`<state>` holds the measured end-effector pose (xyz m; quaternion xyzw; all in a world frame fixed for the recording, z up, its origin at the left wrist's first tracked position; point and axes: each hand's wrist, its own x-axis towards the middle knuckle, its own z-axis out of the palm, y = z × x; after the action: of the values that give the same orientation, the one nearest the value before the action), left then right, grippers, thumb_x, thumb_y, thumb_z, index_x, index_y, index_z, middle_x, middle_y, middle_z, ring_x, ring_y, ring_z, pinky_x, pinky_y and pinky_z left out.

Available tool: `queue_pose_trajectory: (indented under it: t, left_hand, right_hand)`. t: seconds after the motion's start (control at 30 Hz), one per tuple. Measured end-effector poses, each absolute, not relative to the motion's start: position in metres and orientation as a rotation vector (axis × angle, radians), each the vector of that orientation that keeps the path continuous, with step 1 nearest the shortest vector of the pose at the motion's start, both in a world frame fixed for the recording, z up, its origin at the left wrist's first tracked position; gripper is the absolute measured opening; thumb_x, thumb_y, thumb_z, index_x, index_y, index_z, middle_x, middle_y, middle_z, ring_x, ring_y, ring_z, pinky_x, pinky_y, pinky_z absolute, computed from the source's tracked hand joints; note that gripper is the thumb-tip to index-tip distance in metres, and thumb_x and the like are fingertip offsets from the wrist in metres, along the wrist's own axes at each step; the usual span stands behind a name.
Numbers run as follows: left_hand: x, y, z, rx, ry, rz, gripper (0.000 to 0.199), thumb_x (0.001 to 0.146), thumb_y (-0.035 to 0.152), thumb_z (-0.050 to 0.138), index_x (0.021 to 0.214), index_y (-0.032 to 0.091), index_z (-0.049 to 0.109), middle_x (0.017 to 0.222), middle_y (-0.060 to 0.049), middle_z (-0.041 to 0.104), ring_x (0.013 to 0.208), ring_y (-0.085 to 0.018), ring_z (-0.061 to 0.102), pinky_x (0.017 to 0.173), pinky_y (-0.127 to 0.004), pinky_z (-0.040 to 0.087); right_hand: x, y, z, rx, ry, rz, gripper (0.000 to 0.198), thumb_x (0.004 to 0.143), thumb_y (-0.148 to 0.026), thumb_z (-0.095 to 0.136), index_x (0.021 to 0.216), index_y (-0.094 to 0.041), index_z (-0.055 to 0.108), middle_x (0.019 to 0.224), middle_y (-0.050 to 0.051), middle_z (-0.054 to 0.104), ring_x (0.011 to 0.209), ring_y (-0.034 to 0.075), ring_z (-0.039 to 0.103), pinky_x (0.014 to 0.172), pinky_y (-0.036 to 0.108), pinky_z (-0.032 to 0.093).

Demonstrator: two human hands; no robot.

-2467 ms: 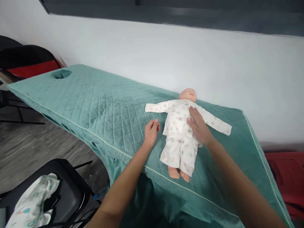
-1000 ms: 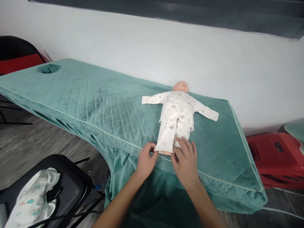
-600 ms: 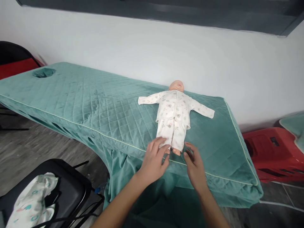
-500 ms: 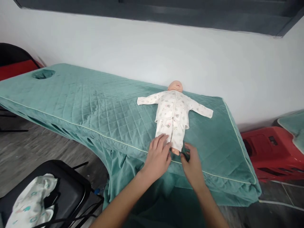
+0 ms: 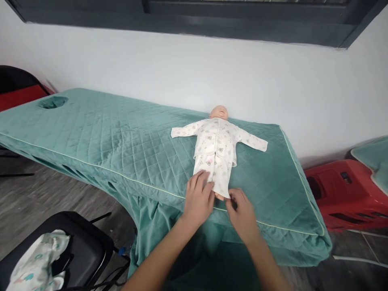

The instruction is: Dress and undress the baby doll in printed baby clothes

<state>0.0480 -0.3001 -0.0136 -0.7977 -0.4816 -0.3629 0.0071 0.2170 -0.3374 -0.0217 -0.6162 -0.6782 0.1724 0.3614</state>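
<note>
A baby doll (image 5: 219, 112) lies on its back across a green quilted bed, its head near the wall. It wears a white printed jacket (image 5: 216, 139), sleeves spread wide, and matching trousers (image 5: 220, 178). My left hand (image 5: 198, 200) is curled over the lower trouser leg on the left, covering its hem and foot. At the other leg's hem, my right hand (image 5: 242, 212) pinches the outer corner of the cloth between thumb and fingers, drawing it out to a point. The doll's toes (image 5: 219, 197) show just below that hem.
The green bed (image 5: 136, 145) runs along a white wall, with a face hole (image 5: 53, 102) at its far left. A black chair (image 5: 81, 242) holding a printed white cloth (image 5: 39, 262) stands at lower left. A red plastic stool (image 5: 348, 194) is beyond the right end.
My right hand has closed on the trouser hem and pulled its corner outward; before, it was beside the foot with fingers apart. My left hand stays on the other leg. The view has shifted slightly.
</note>
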Motion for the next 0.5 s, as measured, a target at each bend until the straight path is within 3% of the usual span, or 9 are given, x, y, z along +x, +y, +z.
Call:
queue_pose_trajectory:
  t: [0.3, 0.5]
  left_hand:
    - [0.039, -0.308, -0.023, -2.493, -1.340, -1.249, 0.019, 0.085, 0.009, 0.056, 0.101, 0.018, 0.060, 0.126, -0.013, 0.062, 0.127, -0.030, 0.052, 0.101, -0.052, 0.047]
    - [0.026, -0.316, -0.033, -2.569, -1.389, -1.347, 0.029, 0.087, 0.016, 0.062, 0.115, 0.019, 0.056, 0.131, -0.014, 0.058, 0.130, -0.029, 0.050, 0.106, -0.051, 0.046]
  right_hand:
    - [0.216, -0.351, -0.039, -1.603, -1.844, 0.355, 0.012, 0.096, -0.019, 0.046, 0.100, -0.022, 0.057, 0.097, 0.005, 0.062, 0.084, 0.020, 0.061, 0.074, 0.033, 0.049]
    - [0.219, -0.352, -0.039, -1.626, -1.838, 0.411, 0.015, 0.097, -0.024, 0.049, 0.110, -0.022, 0.057, 0.106, 0.008, 0.062, 0.088, 0.021, 0.063, 0.074, 0.036, 0.054]
